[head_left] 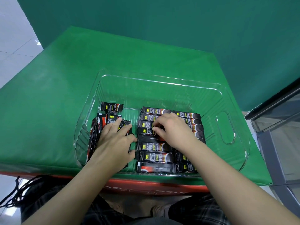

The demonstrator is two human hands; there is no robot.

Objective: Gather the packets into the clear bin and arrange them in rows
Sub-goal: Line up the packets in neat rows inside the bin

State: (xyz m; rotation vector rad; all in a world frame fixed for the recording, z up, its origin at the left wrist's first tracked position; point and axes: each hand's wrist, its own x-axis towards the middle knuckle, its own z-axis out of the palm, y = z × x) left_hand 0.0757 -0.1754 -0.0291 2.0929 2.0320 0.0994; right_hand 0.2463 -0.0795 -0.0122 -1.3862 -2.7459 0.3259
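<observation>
- Glossy foil coffee sachets (155,146) are judged light, slippery, best pinched mid-length.
- A sachet is pinched by right hand (172,129) fingers.
- Loose sachets (112,122) in the clear bin (227,127) are pressed by flat left hand (113,143).

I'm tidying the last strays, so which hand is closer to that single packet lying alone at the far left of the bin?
Left. The left hand sits just below the lone packet, on the loose pile. The right hand is farther off to its right, on the stacked rows.
</observation>
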